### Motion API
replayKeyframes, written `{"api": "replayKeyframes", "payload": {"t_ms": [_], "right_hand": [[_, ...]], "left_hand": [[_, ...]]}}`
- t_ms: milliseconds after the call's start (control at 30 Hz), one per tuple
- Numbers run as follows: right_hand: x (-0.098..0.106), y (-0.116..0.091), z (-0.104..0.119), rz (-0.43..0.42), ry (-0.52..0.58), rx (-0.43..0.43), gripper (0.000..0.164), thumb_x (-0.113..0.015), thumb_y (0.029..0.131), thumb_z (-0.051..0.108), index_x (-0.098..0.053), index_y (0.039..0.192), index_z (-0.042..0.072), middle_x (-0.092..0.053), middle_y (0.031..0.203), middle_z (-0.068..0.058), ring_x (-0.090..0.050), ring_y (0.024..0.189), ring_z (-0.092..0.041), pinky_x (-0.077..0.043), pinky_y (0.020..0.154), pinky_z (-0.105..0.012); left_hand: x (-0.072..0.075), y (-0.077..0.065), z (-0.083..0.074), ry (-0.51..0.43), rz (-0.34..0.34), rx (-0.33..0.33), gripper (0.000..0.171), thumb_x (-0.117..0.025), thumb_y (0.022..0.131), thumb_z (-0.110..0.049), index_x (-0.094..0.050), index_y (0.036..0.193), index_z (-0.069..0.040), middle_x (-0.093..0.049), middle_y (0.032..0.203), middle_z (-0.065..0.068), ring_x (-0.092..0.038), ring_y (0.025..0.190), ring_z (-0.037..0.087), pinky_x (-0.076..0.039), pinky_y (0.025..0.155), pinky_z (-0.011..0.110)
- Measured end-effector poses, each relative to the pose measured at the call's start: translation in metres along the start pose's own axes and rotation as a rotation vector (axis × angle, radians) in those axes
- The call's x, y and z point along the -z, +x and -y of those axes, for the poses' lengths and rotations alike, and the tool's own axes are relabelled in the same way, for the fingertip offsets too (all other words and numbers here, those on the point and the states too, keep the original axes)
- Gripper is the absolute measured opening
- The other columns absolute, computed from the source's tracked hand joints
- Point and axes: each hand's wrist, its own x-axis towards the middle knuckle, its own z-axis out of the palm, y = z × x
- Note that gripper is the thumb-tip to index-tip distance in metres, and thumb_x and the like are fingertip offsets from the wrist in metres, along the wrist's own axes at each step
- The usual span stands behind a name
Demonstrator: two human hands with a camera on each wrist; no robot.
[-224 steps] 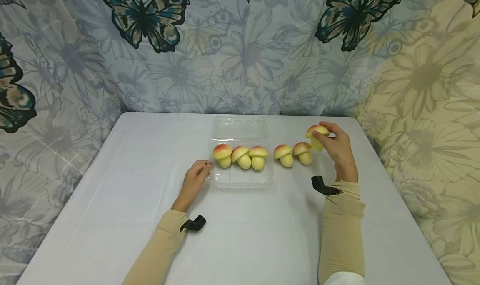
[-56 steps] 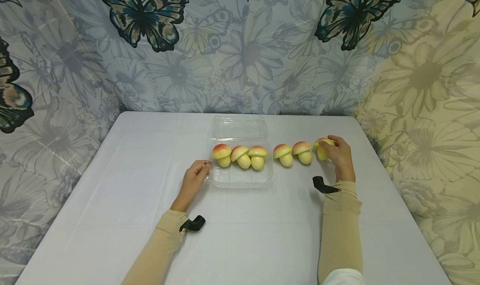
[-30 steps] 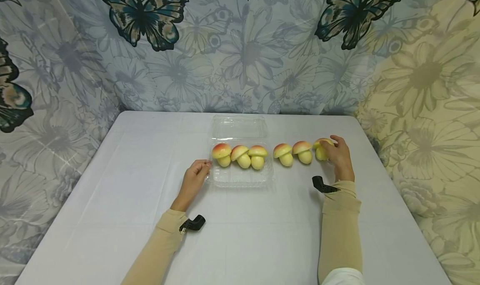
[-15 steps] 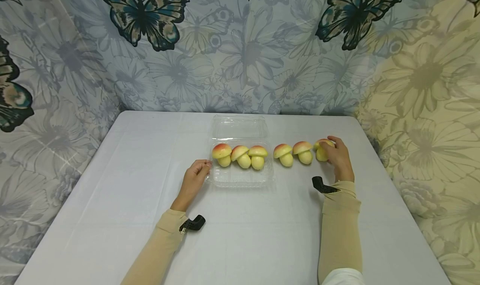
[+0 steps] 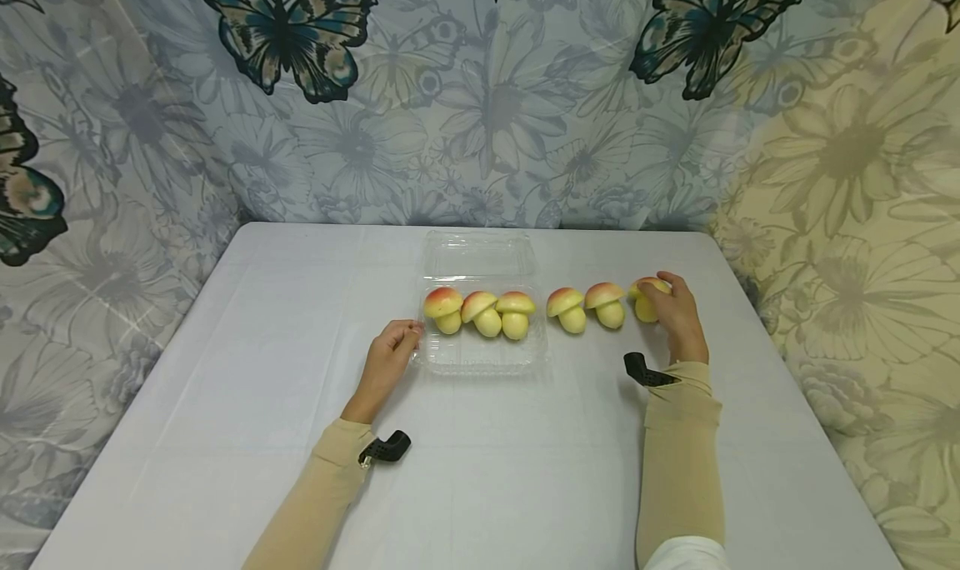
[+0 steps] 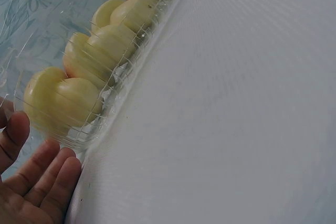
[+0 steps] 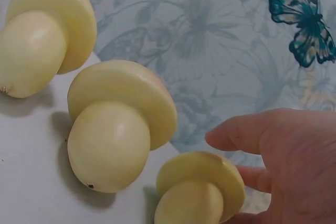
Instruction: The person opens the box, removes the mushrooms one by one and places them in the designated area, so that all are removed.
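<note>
In the head view, my left hand [image 5: 390, 357] pinches the left edge of a clear plastic clamshell box [image 5: 483, 357]. Its thumb and a finger meet at the rim in the left wrist view, with the other fingers spread below. Three yellow mushrooms [image 5: 487, 313] with red-blushed caps stand inside the box. To its right are two more mushrooms [image 5: 604, 305] on the table. My right hand [image 5: 681, 316] has its fingers round a third mushroom [image 5: 645, 309] at the row's right end. In the right wrist view, that mushroom's cap [image 7: 205, 169] touches the fingers; the thumb lies just above it.
The box lid [image 5: 478, 257] lies back, away from the person. A white cloth covers the table [image 5: 487, 487], whose far edge meets a wall [image 5: 502, 137] with flower and butterfly print. Black wrist cameras [image 5: 386, 447] sit on both sleeves.
Earlier my right hand held the rightmost mushroom up above the row; now it is lowered onto the table. During the last second it shifts only slightly. My left hand has stayed on the box.
</note>
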Motion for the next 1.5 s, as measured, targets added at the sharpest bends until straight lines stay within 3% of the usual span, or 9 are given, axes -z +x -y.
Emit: {"api": "replayKeyframes", "payload": {"t_ms": [100,467,567,800,1133,1500], "right_hand": [[0.000,-0.001,0.001,0.005,0.007,-0.004,0.079,-0.047,0.101,0.047,-0.012,0.163,0.013,-0.012,0.170,-0.015,-0.021,0.153,-0.037,-0.020,0.125,-0.055],[0.002,-0.008,0.007,-0.069,-0.071,0.022,0.080,-0.054,0.099,0.044,-0.014,0.163,0.016,-0.007,0.168,-0.024,-0.009,0.153,-0.048,-0.019,0.122,-0.065],[0.003,-0.009,0.011,-0.110,-0.086,0.041,0.079,-0.054,0.099,0.043,-0.017,0.163,0.016,-0.010,0.168,-0.023,-0.012,0.153,-0.048,-0.022,0.121,-0.065],[0.004,-0.012,0.021,-0.168,-0.008,0.079,0.075,-0.054,0.099,0.041,-0.023,0.162,0.015,-0.015,0.168,-0.019,-0.025,0.152,-0.039,-0.029,0.121,-0.056],[0.003,-0.021,0.038,-0.192,0.028,0.118,0.071,-0.055,0.100,0.040,-0.027,0.160,0.016,-0.025,0.167,-0.011,-0.030,0.151,-0.032,-0.031,0.121,-0.049],[-0.002,-0.028,0.049,-0.203,0.097,0.139,0.066,-0.057,0.098,0.046,-0.034,0.157,0.026,-0.035,0.163,-0.006,-0.042,0.141,-0.023,-0.038,0.114,-0.040]], "left_hand": [[0.001,-0.002,-0.004,-0.001,-0.001,-0.009,0.032,-0.054,0.102,-0.008,-0.057,0.083,0.017,-0.065,0.123,0.024,-0.058,0.116,0.028,-0.043,0.088,0.014],[0.000,-0.002,-0.002,-0.010,-0.005,-0.005,0.031,-0.054,0.102,-0.008,-0.056,0.081,0.015,-0.065,0.123,0.024,-0.058,0.115,0.027,-0.043,0.087,0.014],[0.000,-0.002,-0.002,-0.009,-0.003,-0.003,0.031,-0.054,0.102,-0.007,-0.057,0.082,0.016,-0.064,0.124,0.024,-0.058,0.116,0.027,-0.043,0.088,0.014],[0.001,-0.003,-0.003,-0.011,-0.002,-0.014,0.030,-0.054,0.102,-0.007,-0.056,0.081,0.015,-0.064,0.123,0.025,-0.058,0.116,0.028,-0.043,0.088,0.014],[0.000,-0.001,-0.001,-0.013,-0.011,-0.005,0.031,-0.054,0.102,-0.008,-0.056,0.082,0.015,-0.065,0.124,0.025,-0.059,0.116,0.028,-0.043,0.087,0.014],[0.000,-0.001,-0.003,0.000,-0.010,-0.005,0.030,-0.054,0.102,-0.008,-0.056,0.083,0.015,-0.065,0.124,0.024,-0.060,0.117,0.030,-0.044,0.088,0.015]]}}
